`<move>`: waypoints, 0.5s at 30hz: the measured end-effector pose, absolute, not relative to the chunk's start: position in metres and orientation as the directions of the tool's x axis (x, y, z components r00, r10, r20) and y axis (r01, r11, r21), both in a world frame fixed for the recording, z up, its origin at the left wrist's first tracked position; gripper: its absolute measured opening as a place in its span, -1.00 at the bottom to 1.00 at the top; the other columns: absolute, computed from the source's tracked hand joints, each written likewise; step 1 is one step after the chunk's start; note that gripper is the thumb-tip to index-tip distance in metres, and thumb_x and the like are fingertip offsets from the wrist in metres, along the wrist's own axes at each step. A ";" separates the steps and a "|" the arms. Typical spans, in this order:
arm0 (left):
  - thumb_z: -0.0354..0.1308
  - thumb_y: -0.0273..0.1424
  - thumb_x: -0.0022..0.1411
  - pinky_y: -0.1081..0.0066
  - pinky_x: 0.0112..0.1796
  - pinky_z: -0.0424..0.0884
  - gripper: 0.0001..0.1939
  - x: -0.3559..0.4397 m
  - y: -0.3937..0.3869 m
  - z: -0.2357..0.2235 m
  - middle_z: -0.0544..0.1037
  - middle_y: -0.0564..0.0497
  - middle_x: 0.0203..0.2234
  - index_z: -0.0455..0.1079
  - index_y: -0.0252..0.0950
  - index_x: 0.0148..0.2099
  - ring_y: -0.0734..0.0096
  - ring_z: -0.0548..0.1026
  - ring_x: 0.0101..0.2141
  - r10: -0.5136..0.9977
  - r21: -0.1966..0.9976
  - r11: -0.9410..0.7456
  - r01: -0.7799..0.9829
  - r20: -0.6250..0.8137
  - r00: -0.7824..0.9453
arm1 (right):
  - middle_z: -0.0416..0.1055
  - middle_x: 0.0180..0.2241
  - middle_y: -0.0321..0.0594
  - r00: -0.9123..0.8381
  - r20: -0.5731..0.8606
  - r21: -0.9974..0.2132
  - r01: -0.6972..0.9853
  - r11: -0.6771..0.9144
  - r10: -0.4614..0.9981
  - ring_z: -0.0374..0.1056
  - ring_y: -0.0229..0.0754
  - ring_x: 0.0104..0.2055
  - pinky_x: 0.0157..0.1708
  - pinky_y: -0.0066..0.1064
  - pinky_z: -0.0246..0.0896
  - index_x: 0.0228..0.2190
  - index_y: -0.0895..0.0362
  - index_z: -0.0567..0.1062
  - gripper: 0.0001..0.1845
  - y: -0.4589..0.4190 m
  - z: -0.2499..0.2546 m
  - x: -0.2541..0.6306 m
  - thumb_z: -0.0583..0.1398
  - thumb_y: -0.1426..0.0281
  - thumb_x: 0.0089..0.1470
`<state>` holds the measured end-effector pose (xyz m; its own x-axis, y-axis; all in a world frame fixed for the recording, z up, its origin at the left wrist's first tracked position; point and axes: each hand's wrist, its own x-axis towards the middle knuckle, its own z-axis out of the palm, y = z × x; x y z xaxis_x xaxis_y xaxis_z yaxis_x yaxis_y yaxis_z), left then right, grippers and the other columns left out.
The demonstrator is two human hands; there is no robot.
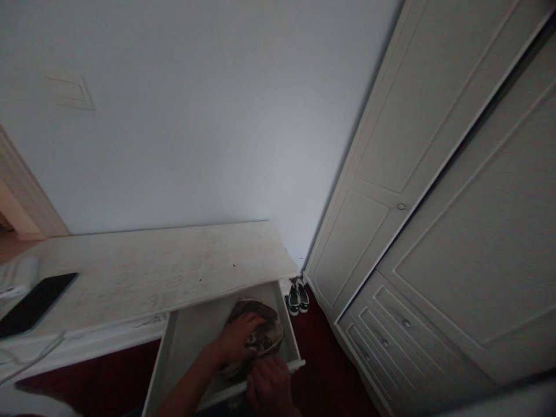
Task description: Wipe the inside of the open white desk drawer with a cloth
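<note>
A drawer [191,333] stands pulled out beneath the white tabletop. Inside it, toward the right side, lies a rounded cloth item with a dark, mottled brown and beige pattern [271,333]; whether it is a cap or a pouch is hard to tell. My left hand [238,340] reaches over it from the left, fingers curled onto its top. Closed fingers of my right hand [270,381] are at the item's near edge, by the drawer front. What they pinch is hidden from view.
A dark tablet-like slab [37,304] lies on the tabletop [152,266] at left, beside a white folded bundle [17,277]. A cable [37,356] hangs below. Sneakers [297,295] stand on the dark red floor [324,347]. A tall white wardrobe [386,174] lines the right.
</note>
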<state>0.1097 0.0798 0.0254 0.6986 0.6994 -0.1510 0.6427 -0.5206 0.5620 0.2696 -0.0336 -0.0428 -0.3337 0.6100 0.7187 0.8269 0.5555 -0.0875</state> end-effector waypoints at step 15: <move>-0.02 -0.34 0.43 -0.07 0.46 -0.15 -0.61 -0.056 0.021 -0.006 0.59 0.07 0.18 0.52 0.03 0.16 0.18 0.44 0.25 0.948 0.251 -0.317 0.915 0.056 0.313 | 0.32 0.24 0.42 -0.108 -0.129 -0.394 0.918 0.049 0.986 0.34 0.50 0.21 0.05 0.22 0.26 0.36 0.27 0.23 0.14 0.033 -0.012 0.208 0.41 -0.07 -0.07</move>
